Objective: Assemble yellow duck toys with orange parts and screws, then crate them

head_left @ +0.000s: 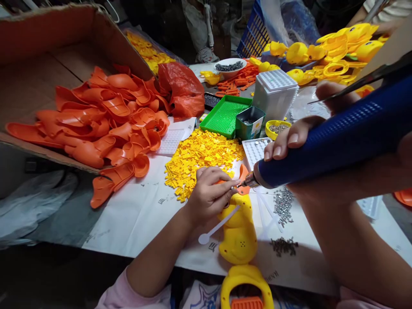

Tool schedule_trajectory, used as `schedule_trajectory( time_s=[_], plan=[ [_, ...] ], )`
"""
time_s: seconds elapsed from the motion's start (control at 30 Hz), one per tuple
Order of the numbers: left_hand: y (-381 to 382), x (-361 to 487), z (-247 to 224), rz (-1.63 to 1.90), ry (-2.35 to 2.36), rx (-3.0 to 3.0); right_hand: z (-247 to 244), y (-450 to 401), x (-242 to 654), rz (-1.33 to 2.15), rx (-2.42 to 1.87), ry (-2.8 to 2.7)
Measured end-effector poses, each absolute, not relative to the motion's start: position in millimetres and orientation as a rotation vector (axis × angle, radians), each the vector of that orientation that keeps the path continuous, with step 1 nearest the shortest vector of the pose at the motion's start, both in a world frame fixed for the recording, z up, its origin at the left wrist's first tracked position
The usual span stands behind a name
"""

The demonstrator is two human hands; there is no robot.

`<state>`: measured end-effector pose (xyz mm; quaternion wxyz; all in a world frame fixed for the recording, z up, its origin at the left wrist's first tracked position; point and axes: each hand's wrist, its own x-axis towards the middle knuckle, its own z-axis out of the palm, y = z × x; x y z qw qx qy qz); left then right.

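Note:
My right hand (337,146) is wrapped round a blue electric screwdriver (334,137), tilted down to the left. Its tip meets a small screw at the fingertips of my left hand (210,193), which are pinched together over the top end of a yellow duck-shaped toy body (240,236). An orange piece (243,178) sits at that end, partly hidden by the fingers and tool. Across the yellow body lies a white plastic stick with a round end (204,238). Below it, at the table edge, is a yellow ring-shaped handle (225,285) with an orange ribbed part.
A cardboard box (35,56) of orange parts (109,103) stands left. Small yellow pieces (202,154) are heaped mid-table beside a green tray (227,116). Silver screws (283,206) and dark screws (283,246) lie right. Another person's arm shows at the upper right.

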<state>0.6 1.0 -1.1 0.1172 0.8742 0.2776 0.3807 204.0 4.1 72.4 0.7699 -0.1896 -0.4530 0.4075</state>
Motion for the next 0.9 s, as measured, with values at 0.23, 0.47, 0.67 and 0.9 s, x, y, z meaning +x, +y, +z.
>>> schedule_trajectory(
  time_s=[0.23, 0.47, 0.67, 0.9],
  plan=[
    [9.4, 1.1, -9.1, 1.202, 1.125, 2.383, 79.4, 1.8, 199.4, 1.017, -0.545, -0.914],
    [11.2, 7.3, -15.8, 1.097, 1.082, 2.202, 86.9, -2.5, 191.3, 1.099, -0.646, -0.873],
    [9.4, 8.8, -12.7, 1.048, 1.078, 2.266, 80.7, -2.2, 194.9, 1.113, -0.637, -1.002],
    [10.1, 10.0, -16.2, 1.013, 1.046, 2.274, 71.1, -6.4, 198.4, 1.166, -0.604, -1.134]
  ],
)
